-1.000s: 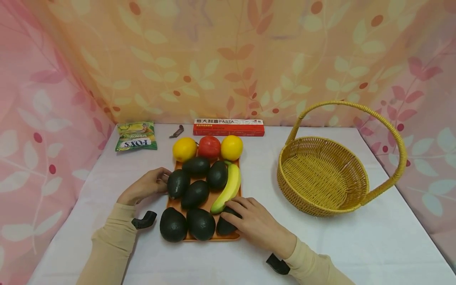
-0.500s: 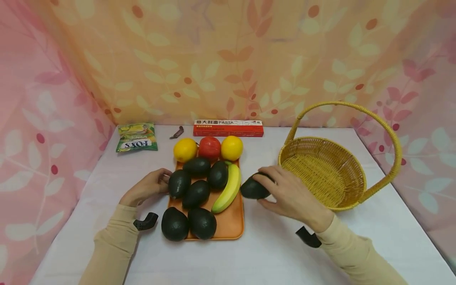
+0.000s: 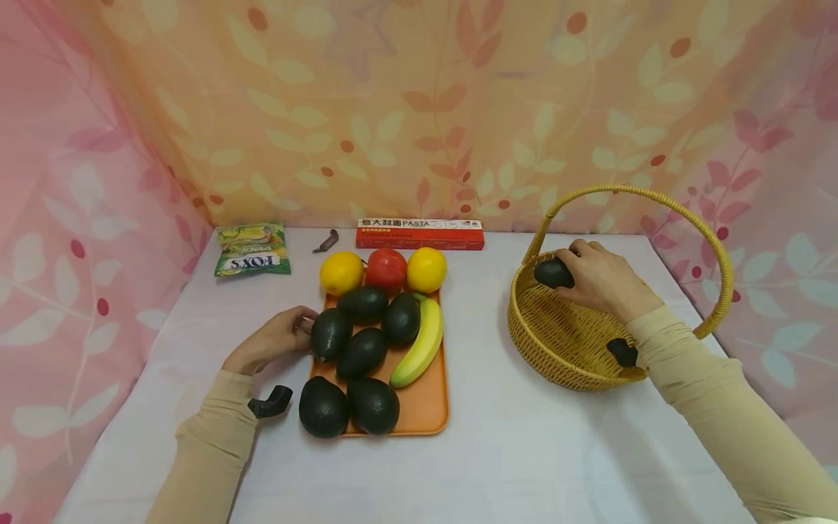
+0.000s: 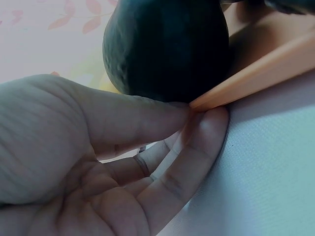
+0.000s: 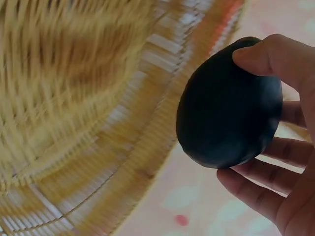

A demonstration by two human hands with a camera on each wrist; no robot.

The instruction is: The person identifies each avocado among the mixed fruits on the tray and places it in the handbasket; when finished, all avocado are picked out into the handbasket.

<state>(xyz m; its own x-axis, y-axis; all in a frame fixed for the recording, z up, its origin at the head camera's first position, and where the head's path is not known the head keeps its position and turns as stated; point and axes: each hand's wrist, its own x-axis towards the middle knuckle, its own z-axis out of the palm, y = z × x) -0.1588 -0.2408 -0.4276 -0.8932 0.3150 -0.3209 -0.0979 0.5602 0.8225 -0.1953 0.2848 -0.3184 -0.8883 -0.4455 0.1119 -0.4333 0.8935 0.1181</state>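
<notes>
My right hand [image 3: 601,278] grips a dark avocado [image 3: 553,273] over the far side of the yellow wicker basket [image 3: 537,353]. In the right wrist view, thumb and fingers wrap the avocado [image 5: 229,105] beside the woven wall. With thumb and fingertips, my left hand [image 3: 278,339] pinches the left edge of the orange tray [image 4: 261,73], right under an avocado [image 4: 165,49]. Several more avocados [image 3: 362,354] lie on that tray, along with a banana [image 3: 420,342]. At its far end sit a red fruit [image 3: 386,269] and two yellow round fruits [image 3: 427,269].
Against the back curtain lie a red pasta box [image 3: 420,234], a small brown object [image 3: 326,241] and a green FOX'S packet [image 3: 253,249]. The basket's tall arched handle [image 3: 710,240] rises over its right side. White cloth [image 3: 484,407] covers the table.
My right hand has lifted the avocado from the tray's near right corner and carried it right and away, over the basket. The left hand has stayed at the tray's edge.
</notes>
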